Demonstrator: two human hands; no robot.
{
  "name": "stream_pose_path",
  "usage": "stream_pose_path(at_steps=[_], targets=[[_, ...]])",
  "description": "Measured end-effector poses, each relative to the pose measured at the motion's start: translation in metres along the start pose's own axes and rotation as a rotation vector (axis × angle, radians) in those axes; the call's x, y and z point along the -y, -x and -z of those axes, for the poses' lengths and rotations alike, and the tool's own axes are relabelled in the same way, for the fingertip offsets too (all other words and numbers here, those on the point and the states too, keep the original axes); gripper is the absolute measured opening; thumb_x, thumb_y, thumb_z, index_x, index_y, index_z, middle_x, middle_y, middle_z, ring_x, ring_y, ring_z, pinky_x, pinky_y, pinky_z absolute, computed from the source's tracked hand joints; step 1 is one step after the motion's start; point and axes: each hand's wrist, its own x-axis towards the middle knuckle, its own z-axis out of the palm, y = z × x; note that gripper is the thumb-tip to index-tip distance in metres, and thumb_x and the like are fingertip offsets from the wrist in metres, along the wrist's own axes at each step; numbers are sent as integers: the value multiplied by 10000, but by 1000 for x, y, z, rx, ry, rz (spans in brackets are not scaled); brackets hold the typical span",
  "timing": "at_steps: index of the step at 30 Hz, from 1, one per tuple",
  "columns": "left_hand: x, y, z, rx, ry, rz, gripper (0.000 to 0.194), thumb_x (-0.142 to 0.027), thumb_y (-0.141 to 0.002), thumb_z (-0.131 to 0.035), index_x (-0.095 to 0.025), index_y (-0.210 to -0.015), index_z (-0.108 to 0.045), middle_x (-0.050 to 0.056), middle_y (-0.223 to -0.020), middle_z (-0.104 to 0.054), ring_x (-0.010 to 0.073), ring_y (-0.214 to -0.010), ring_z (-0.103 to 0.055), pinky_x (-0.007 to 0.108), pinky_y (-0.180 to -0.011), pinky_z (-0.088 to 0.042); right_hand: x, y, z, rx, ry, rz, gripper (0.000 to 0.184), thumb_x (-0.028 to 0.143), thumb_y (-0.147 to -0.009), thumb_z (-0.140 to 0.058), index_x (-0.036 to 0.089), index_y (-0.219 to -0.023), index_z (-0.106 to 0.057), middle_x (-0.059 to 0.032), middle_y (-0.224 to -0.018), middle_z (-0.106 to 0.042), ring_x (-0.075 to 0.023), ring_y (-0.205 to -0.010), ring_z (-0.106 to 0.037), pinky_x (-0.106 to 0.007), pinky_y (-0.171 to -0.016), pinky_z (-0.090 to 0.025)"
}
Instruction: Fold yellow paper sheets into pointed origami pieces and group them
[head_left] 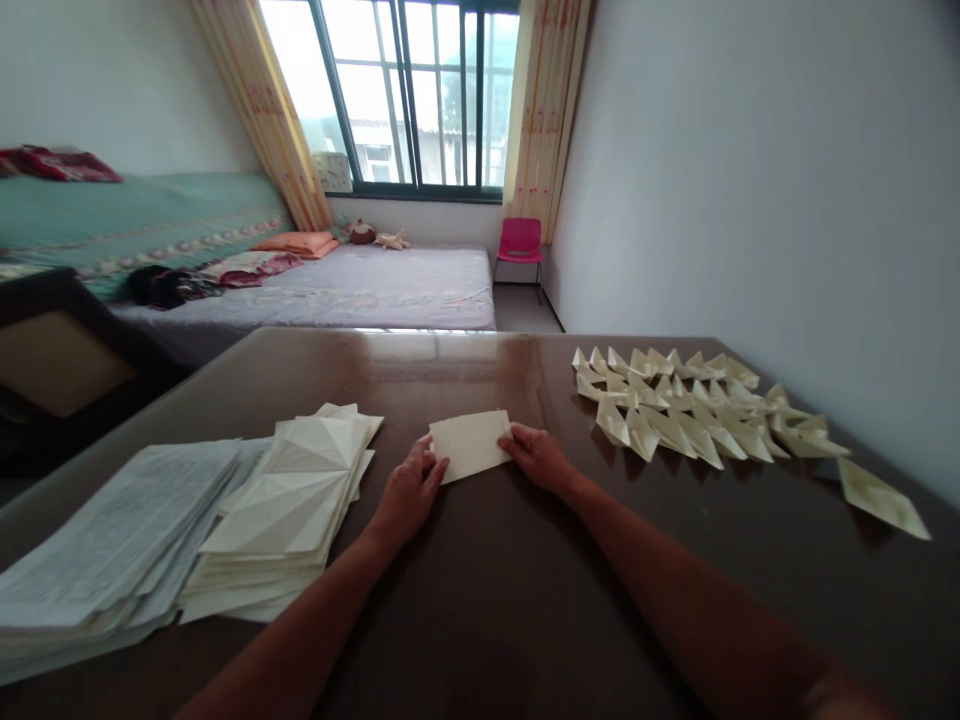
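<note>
Between my two hands is a cream-coloured folded paper, a small rectangle slightly tilted above the table's middle. My left hand grips its left edge, thumb on the near face and fingers behind. At the right edge, my right hand pinches the paper between thumb and fingers. To the left lies a stack of creased cream sheets, the top one marked with diagonal folds. Folded paper boats stand in several rows on the right, and a single paper boat sits apart nearer me.
A pile of printed sheets lies at the left of the glossy brown table. Beyond the table are a bed, a pink chair and a window. A dark wooden chair stands at the left; a white wall runs along the right.
</note>
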Motion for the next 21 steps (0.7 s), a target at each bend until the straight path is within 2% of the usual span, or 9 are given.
stream_pose_path(at_steps=[1, 3, 6, 9, 11, 13, 15, 18, 21], targets=[[1, -1, -1, -12, -13, -3, 487, -362, -898, -452, -133, -1325, -400, 22, -822, -674, 182, -756, -641, 302, -744, -484, 1, 0, -1, -24, 44, -19, 257, 410, -880, -520, 222, -1026, -617, -6, -760, -670, -165, -697, -600, -240, -629, -421], [2, -1, -1, -29, -56, -23, 584, -326, -895, -457, -126, -1414, -279, 8, -786, -653, 174, -720, -626, 301, -733, -479, 2, 0, -2, -45, 91, -58, 381, 400, -860, -550, 222, -1197, -537, 0, -750, -666, -170, -680, -606, -243, -620, -408], [3, -1, -1, -48, -154, -63, 634, -288, -893, -458, -153, -1461, -210, -4, -772, -621, 162, -702, -596, 288, -712, -475, 4, 1, -3, -56, 116, -80, 525, 401, -855, -556, 234, -1339, -435, 16, -738, -657, -167, -665, -607, -244, -595, -393], [1, 1, -1, -42, -314, -92, 517, -267, -895, -456, -234, -1404, -372, 8, -826, -617, 162, -763, -586, 278, -710, -468, 4, 2, -4, -64, 145, -42, 483, 400, -857, -551, 289, -1319, -470, 27, -772, -654, -148, -658, -597, -235, -581, -389], [-2, 2, -1, -21, -415, -120, 397, -254, -906, -439, -272, -1295, -516, 22, -866, -625, 177, -851, -579, 284, -730, -465, 4, 2, -5, -84, 161, -25, 470, 400, -859, -547, 301, -1313, -480, 28, -780, -651, -141, -650, -589, -233, -569, -387], [-4, 3, -1, 3, -494, -156, 333, -244, -913, -431, -283, -1199, -596, 32, -868, -629, 194, -922, -559, 293, -748, -461, 3, 3, -6, -112, 176, -23, 483, 399, -866, -539, 302, -1332, -462, 23, -788, -649, -142, -653, -586, -234, -559, -384], [-6, 2, -1, 21, -571, -172, 312, -241, -908, -444, -284, -1159, -625, 40, -834, -624, 209, -936, -541, 302, -742, -461, 3, 3, -6, -119, 197, -10, 439, 387, -875, -528, 303, -1304, -497, 14, -814, -647, -142, -667, -585, -236, -568, -389], [-7, 1, 0, 31, -664, -181, 283, -257, -899, -474, -288, -1116, -652, 52, -817, -612, 229, -910, -533, 337, -741, -467, 4, 4, -5, -69, 243, 27, 272, 360, -893, -506, 300, -1125, -634, -5, -882, -638, -133, -694, -586, -238, -603, -399], [-10, 3, 1, -12, -673, -260, 268, -230, -890, -493, -280, -1085, -670, 77, -948, -619, 246, -997, -531, 388, -826, -469, 4, 3, -4, -40, 262, 33, 231, 353, -896, -505, 285, -1036, -675, -15, -910, -626, -125, -696, -584, -236, -608, -400]])
